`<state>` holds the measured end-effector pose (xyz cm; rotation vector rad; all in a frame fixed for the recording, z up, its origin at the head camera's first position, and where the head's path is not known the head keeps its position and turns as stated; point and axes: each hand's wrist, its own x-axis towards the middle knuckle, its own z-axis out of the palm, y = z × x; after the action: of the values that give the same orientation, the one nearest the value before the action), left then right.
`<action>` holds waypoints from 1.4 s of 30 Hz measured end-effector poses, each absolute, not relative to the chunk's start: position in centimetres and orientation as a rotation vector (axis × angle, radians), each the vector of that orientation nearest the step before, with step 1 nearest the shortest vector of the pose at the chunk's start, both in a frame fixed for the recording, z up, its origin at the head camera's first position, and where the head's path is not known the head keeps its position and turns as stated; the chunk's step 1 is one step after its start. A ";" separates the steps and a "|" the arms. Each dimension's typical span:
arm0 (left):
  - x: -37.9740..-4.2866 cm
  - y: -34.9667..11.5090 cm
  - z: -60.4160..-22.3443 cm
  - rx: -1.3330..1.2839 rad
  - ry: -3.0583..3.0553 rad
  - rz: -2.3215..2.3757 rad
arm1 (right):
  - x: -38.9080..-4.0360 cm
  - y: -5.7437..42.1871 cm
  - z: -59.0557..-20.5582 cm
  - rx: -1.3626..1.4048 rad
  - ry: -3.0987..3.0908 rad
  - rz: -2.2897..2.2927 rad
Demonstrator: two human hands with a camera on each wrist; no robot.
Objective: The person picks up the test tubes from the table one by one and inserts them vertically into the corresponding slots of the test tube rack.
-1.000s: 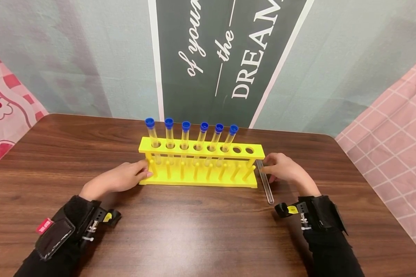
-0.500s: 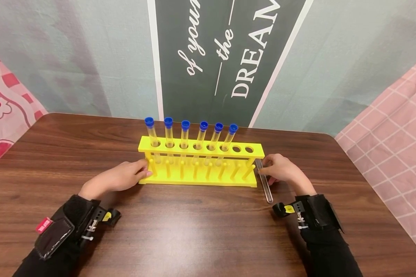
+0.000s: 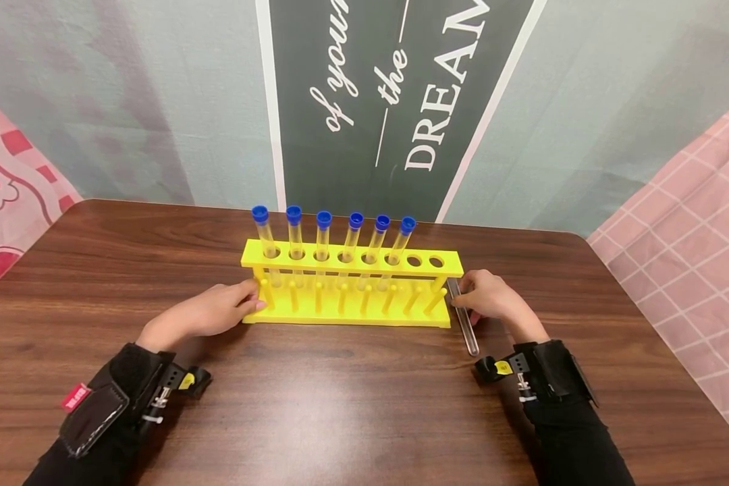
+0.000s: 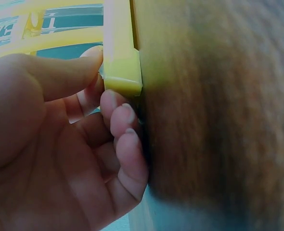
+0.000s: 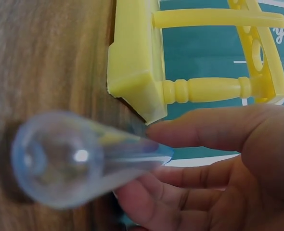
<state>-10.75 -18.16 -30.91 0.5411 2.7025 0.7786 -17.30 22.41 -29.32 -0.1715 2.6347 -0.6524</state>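
Observation:
A yellow test tube rack (image 3: 352,317) stands upright on the table. Several clear test tubes with blue caps (image 3: 356,221) stand in its holes, from the left end onward. My left hand (image 3: 219,310) pinches the left end of the rack's base; in the left wrist view the thumb (image 4: 70,72) lies on one side and curled fingertips on the other. Beside the rack's right end, a clear test tube (image 3: 466,327) lies on the table. My right hand (image 3: 492,297) holds it between thumb and fingers; its rounded end (image 5: 60,159) points at the right wrist camera.
The brown wooden table (image 3: 340,405) extends around the rack. Behind its back edge hangs a grey-green cloth with a dark lettered panel (image 3: 395,101). Pink patterned cloths (image 3: 692,270) hang at both sides.
My right hand and forearm have shifted slightly left. The thumb and fingers remain at the loose test tube. The left hand stays at the rack.

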 end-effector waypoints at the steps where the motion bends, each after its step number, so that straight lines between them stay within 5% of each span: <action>1: -10.8 -18.2 -30.9 0.540 2.702 0.777 | -17.3 22.4 -29.3 -0.170 2.634 -0.657; 42: -10.8 -18.3 -31.1 0.567 2.706 0.778 | -16.5 23.0 -27.5 -0.210 2.568 -0.870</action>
<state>-10.79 -18.29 -31.05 0.5673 2.7060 0.7776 -16.49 23.02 -27.51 -0.2102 2.5681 -0.8701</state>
